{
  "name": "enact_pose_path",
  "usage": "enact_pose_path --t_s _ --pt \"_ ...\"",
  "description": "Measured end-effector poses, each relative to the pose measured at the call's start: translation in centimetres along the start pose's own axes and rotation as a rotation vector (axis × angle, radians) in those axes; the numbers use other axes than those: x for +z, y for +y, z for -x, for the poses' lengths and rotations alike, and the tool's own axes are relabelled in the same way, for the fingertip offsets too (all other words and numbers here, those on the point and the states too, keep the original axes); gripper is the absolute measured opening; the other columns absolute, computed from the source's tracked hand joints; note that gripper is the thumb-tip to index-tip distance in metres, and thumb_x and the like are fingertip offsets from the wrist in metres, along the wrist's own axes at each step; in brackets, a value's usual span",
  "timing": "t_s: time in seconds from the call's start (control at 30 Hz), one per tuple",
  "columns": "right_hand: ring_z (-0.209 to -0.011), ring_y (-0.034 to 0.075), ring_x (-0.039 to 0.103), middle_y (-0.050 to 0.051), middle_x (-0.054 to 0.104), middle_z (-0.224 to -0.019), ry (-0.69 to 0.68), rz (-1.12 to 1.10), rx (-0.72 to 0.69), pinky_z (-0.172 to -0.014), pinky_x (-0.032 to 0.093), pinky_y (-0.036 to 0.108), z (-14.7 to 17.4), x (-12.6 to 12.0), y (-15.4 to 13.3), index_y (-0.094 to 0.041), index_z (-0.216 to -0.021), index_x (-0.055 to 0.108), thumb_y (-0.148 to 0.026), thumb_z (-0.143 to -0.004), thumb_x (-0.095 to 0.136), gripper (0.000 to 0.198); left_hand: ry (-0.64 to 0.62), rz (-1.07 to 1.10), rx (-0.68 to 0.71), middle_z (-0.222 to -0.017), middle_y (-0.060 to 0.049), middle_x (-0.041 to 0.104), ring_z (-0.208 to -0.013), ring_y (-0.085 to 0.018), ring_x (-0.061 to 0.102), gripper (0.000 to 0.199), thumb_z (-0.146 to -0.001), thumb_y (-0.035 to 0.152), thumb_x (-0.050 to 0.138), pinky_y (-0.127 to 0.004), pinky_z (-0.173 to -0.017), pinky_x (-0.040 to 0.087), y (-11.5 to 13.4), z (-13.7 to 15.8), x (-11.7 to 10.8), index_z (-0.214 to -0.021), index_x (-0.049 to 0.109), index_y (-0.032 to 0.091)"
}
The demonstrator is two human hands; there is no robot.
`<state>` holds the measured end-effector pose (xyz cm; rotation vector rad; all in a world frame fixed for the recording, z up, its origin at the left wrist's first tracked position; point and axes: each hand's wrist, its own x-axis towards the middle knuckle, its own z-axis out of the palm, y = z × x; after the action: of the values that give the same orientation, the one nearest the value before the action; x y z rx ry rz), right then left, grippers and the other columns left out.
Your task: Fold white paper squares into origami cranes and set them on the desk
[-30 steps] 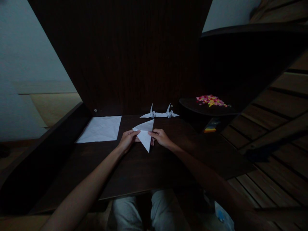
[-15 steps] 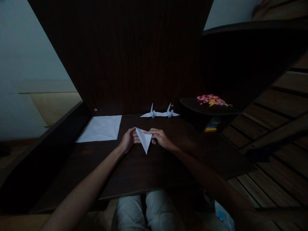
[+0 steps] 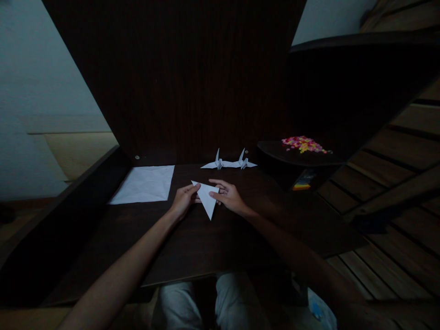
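Note:
A white sheet of paper folded into a triangle (image 3: 207,200) is held above the dark desk, its sharp point toward me. My left hand (image 3: 185,198) pinches its upper left corner, thumb on top and fingers beneath. On the other side my right hand (image 3: 229,196) grips the right edge with the thumb lying on the paper; its index finger is raised off the sheet. Just beyond my hands stand two folded white paper cranes, a left crane (image 3: 217,163) and a right crane (image 3: 243,162), their wings touching.
Flat white paper (image 3: 146,184) lies at the desk's back left, beside the low side wall (image 3: 68,211). On a small corner shelf (image 3: 275,153) at right is a pile of pink and yellow bits (image 3: 304,144). A tall dark panel (image 3: 192,82) closes off the back.
The folded paper now lies flatter and shows a broader face. My left thumb has come onto its corner, and my right index finger has lifted off the paper while the thumb presses on it.

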<state>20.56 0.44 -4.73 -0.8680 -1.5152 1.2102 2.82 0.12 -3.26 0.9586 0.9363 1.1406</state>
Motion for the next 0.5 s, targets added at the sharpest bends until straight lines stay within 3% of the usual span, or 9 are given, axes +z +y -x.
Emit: enact_pose_path --t_s 0.1,0.23,0.3,0.5 --pt "-0.048 0.008 0.053 -0.001 0.062 -0.069 -0.014 -0.041 0.059 -0.041 0.043 0.019 -0.28 -0.16 0.06 -0.016 -0.111 0.061 -0.038 -0.067 0.073 0.051 0.001 0.044 0.045 -0.08 -0.011 0.071 -0.078 -0.022 0.067 0.035 -0.065 0.039 0.076 -0.033 -0.072 0.052 0.17 0.13 0.06 -0.082 0.068 0.009" --pt "-0.047 0.01 0.054 0.001 0.063 -0.064 -0.085 -0.026 0.121 -0.041 0.044 0.021 -0.45 -0.26 0.15 -0.012 -0.078 0.066 -0.047 -0.067 0.07 0.037 0.011 0.124 0.111 -0.085 -0.011 0.071 -0.085 -0.022 0.065 0.032 -0.065 0.037 0.077 -0.032 -0.076 0.05 0.35 0.26 0.21 -0.078 0.069 0.009" --pt "-0.046 0.009 0.053 0.001 0.062 -0.061 -0.082 -0.006 0.108 -0.041 0.043 0.021 -0.48 -0.33 0.21 -0.012 -0.07 0.065 -0.048 -0.068 0.07 0.037 0.017 0.131 0.121 -0.084 -0.011 0.071 -0.083 -0.021 0.065 0.031 -0.066 0.038 0.076 -0.032 -0.076 0.049 0.36 0.24 0.19 -0.078 0.07 0.01" --pt "-0.051 0.011 0.056 0.001 0.063 -0.063 -0.035 -0.017 0.086 -0.046 0.044 0.022 -0.51 -0.26 0.09 -0.013 -0.081 0.067 -0.048 -0.068 0.071 0.037 0.017 -0.039 0.134 -0.077 -0.007 0.07 -0.066 -0.014 0.059 0.026 -0.059 0.033 0.081 -0.024 -0.061 0.044 0.2 0.21 -0.06 -0.072 0.071 0.013"
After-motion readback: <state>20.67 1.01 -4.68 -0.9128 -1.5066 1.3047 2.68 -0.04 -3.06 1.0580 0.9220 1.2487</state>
